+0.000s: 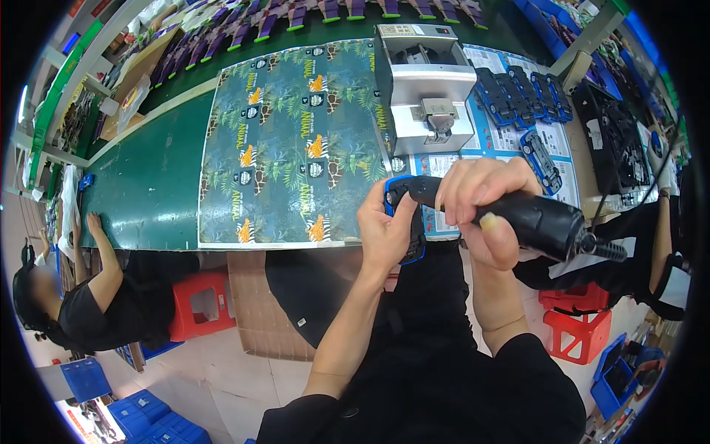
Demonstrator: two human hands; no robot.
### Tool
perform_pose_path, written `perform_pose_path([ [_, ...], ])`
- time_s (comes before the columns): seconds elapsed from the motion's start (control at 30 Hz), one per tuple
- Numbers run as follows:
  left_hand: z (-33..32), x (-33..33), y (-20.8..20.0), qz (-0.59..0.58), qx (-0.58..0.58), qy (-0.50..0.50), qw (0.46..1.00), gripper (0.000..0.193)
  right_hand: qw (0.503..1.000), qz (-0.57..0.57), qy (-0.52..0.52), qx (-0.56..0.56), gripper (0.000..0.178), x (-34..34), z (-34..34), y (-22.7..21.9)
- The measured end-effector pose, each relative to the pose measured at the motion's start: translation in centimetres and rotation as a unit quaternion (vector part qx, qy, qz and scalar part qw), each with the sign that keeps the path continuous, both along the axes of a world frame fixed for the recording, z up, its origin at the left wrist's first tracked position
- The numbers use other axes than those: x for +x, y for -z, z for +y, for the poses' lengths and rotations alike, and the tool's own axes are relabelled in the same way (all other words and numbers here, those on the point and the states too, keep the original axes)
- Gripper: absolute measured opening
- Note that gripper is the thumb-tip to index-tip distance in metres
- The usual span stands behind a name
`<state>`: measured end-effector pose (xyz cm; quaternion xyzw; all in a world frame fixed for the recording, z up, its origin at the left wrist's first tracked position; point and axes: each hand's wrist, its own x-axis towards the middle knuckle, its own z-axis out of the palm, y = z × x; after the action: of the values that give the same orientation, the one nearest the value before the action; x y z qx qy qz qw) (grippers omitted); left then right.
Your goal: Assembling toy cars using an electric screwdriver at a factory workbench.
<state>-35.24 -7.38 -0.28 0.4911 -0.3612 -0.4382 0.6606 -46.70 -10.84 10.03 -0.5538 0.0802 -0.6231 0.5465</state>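
My left hand (386, 235) is closed around a toy car (420, 244) with a blue body and a black underside, held at the table's near edge. A black electric screwdriver (546, 220) lies in the grip of my right hand (484, 203), fingers wrapped over its body. Its front end reaches left to the car, beside my left thumb; the bit's tip is hidden. Beyond my hands stands a silver metal box-shaped machine (431, 83). To its right several similar cars (518, 96) lie with undersides up, and a single car (542, 161) sits nearer me.
A patterned animal-print sheet (285, 159) covers the green table (140, 177) left of the machine. A black bin (612, 137) of dark parts stands at right. Purple-and-green items (296, 16) line the far side. A co-worker (89, 296) sits at left; another person's arm (660, 240) shows at right.
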Motion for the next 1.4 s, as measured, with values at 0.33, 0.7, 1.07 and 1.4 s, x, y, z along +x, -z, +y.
perform_pose_path([
  [0.33,0.1,0.0,-0.5,-0.026,0.002,0.003,1.0,0.017,0.999,0.004,-0.008,-0.037,0.029,-0.4,-0.2,0.4],
  [0.7,-0.6,1.8,-1.7,0.241,0.07,-0.032,0.967,0.026,0.992,-0.081,-0.037,-0.091,0.021,-0.5,-1.8,-2.7],
  [1.07,-1.0,4.2,-0.3,0.339,0.016,0.029,0.94,0.054,0.979,0.051,0.166,-0.104,0.014,0.2,-8.3,-3.7],
  [1.4,-1.3,4.4,0.9,0.361,-0.001,0.017,0.932,0.058,0.979,0.181,0.099,0.006,0.019,0.6,-8.9,-4.8],
])
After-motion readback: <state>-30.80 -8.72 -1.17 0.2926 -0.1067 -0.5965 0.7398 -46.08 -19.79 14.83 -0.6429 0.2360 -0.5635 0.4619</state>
